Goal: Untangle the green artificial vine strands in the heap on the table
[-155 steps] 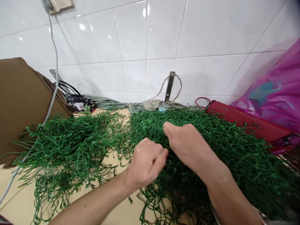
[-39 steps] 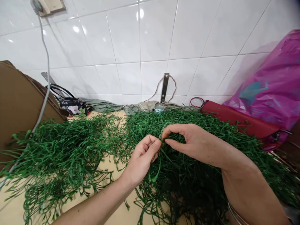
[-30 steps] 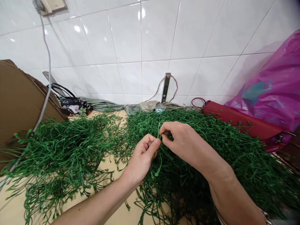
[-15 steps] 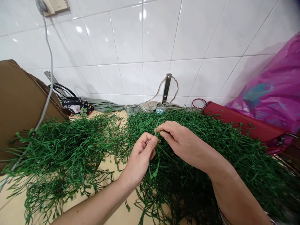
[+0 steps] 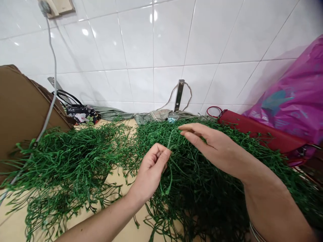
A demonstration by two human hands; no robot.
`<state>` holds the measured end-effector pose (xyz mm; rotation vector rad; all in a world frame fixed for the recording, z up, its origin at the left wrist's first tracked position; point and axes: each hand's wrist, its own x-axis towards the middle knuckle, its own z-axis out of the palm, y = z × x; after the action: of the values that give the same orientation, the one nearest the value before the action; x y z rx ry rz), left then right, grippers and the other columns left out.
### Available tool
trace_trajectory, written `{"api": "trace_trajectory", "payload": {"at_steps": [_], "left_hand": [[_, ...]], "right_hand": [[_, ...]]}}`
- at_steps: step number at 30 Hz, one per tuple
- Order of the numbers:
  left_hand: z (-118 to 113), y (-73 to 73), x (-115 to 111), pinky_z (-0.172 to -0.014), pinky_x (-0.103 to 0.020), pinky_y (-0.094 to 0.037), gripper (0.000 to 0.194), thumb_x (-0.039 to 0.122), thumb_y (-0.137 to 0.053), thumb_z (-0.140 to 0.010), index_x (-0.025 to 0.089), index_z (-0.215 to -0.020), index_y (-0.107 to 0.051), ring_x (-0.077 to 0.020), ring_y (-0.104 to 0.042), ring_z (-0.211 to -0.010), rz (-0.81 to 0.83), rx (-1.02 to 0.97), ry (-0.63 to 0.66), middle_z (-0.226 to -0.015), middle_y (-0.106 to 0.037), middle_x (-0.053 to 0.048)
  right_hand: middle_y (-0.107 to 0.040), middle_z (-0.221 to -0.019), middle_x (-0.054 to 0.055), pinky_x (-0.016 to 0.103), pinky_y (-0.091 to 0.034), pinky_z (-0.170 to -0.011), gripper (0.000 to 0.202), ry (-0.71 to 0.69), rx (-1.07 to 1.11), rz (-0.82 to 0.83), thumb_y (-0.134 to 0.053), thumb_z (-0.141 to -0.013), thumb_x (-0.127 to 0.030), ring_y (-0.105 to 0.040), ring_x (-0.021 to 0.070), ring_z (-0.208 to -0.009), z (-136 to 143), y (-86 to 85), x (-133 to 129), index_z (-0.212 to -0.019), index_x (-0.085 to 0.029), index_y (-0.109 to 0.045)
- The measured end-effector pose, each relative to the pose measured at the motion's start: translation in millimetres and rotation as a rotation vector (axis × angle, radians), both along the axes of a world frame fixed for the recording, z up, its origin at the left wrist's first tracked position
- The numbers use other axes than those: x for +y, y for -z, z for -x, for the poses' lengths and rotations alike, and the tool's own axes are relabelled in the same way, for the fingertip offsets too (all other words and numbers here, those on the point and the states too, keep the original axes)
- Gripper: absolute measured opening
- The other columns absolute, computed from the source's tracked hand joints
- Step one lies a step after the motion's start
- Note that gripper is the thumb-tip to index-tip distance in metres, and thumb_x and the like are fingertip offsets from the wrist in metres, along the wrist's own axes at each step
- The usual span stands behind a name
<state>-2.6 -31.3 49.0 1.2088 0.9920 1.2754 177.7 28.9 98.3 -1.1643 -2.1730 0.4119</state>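
Between thumb and forefinger, my left hand (image 5: 154, 164) pinches a thin green plastic plant stem (image 5: 170, 178), whose lower end hangs down with a small bud-like tip. The stem's paler upper part rises above the pinch. My right hand (image 5: 207, 141) is up and to the right of it, thumb and fingers apart, with nothing visible in it. Under both hands lies a large heap of green plastic stems (image 5: 242, 164), its near part in dark shadow. A second pile of stems (image 5: 75, 164) spreads on the left.
A brown cardboard box (image 5: 22, 111) stands at the left, with a grey cable (image 5: 51, 101) running past it. Along the tiled wall are a floral bag (image 5: 83, 114), a small clear cup (image 5: 172, 117) and a metal bracket (image 5: 179, 95). A red bag (image 5: 259, 129) and a purple plastic bag (image 5: 295, 94) sit at right.
My right hand has come off the stem and moved to the right and slightly up, its fingers parting. My left hand keeps its pinch in nearly the same spot.
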Motion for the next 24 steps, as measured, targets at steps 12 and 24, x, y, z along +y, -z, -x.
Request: {"api": "trace_trajectory", "payload": {"at_steps": [12, 24], "left_hand": [[-0.7, 2.1, -0.1, -0.053, -0.025, -0.024, 0.036, 0.049, -0.056, -0.096, 0.019, -0.078, -0.047, -0.0102, -0.027, -0.059, -0.014, 0.038, 0.021, -0.066, -0.033, 0.007], [-11.4, 6.1, -2.7, -0.058, -0.025, -0.027, 0.029, 0.034, -0.051, -0.098, 0.020, -0.074, -0.045, -0.0113, -0.029, -0.063, -0.098, 0.169, 0.027, -0.068, -0.034, 0.006]], "right_hand": [[-0.073, -0.099, 0.004, 0.032, -0.044, -0.084, 0.018, -0.058, -0.200, 0.020, -0.048, -0.097, -0.021, -0.064, 0.0198, -0.093, 16.4, -0.1, -15.4, -0.096, -0.021, -0.067], [-0.060, -0.065, 0.002, 0.031, -0.031, -0.067, 0.027, 0.383, -0.391, -0.183, -0.037, -0.091, -0.004, -0.056, 0.0189, -0.065, 36.7, 34.8, -43.9, -0.079, -0.021, -0.054]]}}
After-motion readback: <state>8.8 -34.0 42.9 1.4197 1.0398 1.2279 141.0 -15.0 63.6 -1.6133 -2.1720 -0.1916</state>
